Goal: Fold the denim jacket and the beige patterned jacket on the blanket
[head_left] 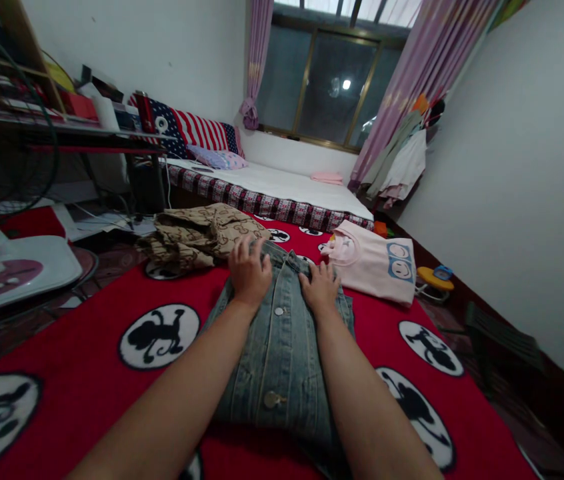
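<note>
A blue denim jacket (279, 353) with metal buttons lies front side up in front of me, its collar end pointing away. My left hand (251, 272) rests on the jacket's upper left, fingers apart. On the upper right, near the collar, my right hand (321, 287) lies with its fingers spread over the denim. Beyond my left hand is a crumpled tan patterned garment (202, 233). A pink shirt (372, 263) with a blue smiley print lies folded to the right of the jacket.
Everything lies on a red blanket (87, 353) with white circles and black figures. A bed (282, 180) stands behind it. At the left are a fan (7, 113) and a cluttered desk (97, 133). A yellow stool (435, 279) and a dark folding chair (502, 337) stand at the right.
</note>
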{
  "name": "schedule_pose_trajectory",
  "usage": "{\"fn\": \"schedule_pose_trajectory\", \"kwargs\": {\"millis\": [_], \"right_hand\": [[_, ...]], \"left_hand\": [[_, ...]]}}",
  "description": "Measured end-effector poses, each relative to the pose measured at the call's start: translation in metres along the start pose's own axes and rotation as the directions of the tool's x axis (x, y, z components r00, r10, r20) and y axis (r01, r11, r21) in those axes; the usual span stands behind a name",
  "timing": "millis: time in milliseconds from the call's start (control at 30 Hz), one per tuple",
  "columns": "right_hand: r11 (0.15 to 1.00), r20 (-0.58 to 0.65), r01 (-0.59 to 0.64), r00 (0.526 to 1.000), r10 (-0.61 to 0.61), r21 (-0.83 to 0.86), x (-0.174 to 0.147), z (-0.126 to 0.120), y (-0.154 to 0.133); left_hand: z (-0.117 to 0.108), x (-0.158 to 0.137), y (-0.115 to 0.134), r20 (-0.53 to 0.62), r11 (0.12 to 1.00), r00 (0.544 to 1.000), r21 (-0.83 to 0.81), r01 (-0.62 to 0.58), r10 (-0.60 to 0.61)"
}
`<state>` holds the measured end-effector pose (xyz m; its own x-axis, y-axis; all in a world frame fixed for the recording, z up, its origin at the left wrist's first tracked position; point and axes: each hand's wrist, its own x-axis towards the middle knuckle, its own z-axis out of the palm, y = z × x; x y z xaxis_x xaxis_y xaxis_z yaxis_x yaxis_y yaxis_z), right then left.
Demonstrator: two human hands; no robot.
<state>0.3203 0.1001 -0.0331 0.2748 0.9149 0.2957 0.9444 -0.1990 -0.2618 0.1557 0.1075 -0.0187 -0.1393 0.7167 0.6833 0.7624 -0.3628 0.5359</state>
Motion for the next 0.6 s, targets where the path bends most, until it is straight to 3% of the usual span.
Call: {"fn": "schedule_pose_trajectory", "kwargs": {"millis": [33, 100, 200, 267, 333, 400, 467, 533, 600], "right_hand": [[0.998, -0.077, -0.069, 0.995, 0.07, 0.013, -0.001, -0.003, 0.0], [0.977, -0.203, -0.206, 0.956, 0.213, 0.054, -0.002, -0.008, 0.001], [0.948, -0.176, -0.287, 0.935, 0.308, 0.138, -0.003, -0.015, 0.006], [0.946, -0.159, -0.233, 0.949, 0.271, 0.225, -0.002, -0.021, 0.009], [0.934, -0.271, -0.139, 0.934, 0.234, 0.329, -0.003, -0.029, 0.011], [0.914, -0.434, -0.055, 0.868, 0.243, 0.403, -0.003, -0.035, 0.013], [0.905, -0.521, -0.037, 0.807, 0.277, 0.424, -0.004, -0.036, 0.014], [0.905, -0.442, -0.118, 0.842, 0.31, 0.409, -0.003, -0.031, 0.016], [0.904, -0.26, -0.254, 0.899, 0.352, 0.345, -0.002, -0.023, 0.018]], "left_hand": [[-0.002, 0.003, -0.004, -0.024, 0.995, 0.996, 0.034, 0.09, -0.09], [-0.002, 0.007, -0.012, 0.033, 0.968, 0.969, 0.062, 0.242, -0.245], [0.0, 0.012, -0.02, 0.11, 0.953, 0.947, 0.004, 0.304, -0.303], [0.0, 0.013, -0.02, 0.06, 0.966, 0.972, -0.117, 0.232, -0.226], [-0.002, 0.013, -0.015, -0.032, 0.964, 0.995, -0.251, 0.087, -0.099], [-0.003, 0.014, -0.011, -0.119, 0.941, 0.993, -0.334, -0.062, 0.023], [-0.001, 0.015, -0.011, -0.137, 0.932, 0.988, -0.343, -0.115, 0.071], [0.004, 0.016, -0.015, -0.051, 0.963, 0.999, -0.27, -0.02, 0.006], [0.011, 0.015, -0.019, 0.058, 0.985, 0.989, -0.1, 0.141, -0.136]]}}
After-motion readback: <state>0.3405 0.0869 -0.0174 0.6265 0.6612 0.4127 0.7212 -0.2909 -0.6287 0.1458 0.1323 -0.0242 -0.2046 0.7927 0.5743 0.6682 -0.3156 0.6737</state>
